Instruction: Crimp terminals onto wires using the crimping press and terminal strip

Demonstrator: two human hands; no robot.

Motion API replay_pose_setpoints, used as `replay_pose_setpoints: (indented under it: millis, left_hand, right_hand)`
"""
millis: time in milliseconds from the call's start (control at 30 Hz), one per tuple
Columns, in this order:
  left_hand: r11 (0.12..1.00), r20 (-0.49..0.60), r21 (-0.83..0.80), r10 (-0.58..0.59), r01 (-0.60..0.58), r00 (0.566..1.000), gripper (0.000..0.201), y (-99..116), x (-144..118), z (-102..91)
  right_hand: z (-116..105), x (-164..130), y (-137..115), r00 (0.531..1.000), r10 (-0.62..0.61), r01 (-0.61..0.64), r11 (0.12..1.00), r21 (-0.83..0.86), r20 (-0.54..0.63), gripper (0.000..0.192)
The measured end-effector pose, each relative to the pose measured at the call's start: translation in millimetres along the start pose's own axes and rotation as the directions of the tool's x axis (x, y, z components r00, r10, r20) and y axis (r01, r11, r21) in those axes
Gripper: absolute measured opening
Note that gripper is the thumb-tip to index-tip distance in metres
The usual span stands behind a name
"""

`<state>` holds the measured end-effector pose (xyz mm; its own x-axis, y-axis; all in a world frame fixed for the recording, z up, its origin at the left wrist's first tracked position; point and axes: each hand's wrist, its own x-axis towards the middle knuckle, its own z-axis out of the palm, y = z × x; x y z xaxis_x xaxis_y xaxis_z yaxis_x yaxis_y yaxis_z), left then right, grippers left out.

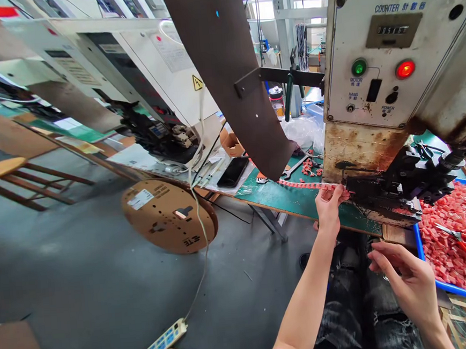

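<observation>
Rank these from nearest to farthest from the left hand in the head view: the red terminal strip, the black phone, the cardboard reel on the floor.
1. Red terminal strip: pinched at the left hand, running left along the green bench.
2. Black phone: farther left, lying on papers on the bench.
3. Cardboard reel: farthest left, on the floor.

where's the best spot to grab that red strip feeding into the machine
Grip the red strip on its free flat run lying on the green mat, just left of the left hand. Probably come from above, pinching its long edges; the machine head blocks the right end.
</observation>
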<state>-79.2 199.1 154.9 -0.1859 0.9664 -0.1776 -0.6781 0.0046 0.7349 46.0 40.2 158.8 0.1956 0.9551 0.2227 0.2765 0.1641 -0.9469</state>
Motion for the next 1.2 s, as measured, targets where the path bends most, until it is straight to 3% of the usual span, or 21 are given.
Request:
replay_pose_setpoints:
  millis: [833, 1200]
  left_hand:
    - [0.998, -0.045, -0.054, 0.029, -0.031, 0.999, 0.051, 2, 4, 2.1]
    - [1.0, -0.024, -0.003, 0.003, -0.003, 1.0, 0.048, -3, 5, -0.7]
  right_hand:
    - [-1, -8, -11, 0.996, -0.086, 0.087, 0.996, -0.037, 0.034, 0.014]
    - [-2, -10, -12, 0.99, -0.132, 0.135, 0.989, -0.059, 0.045, 0.011]
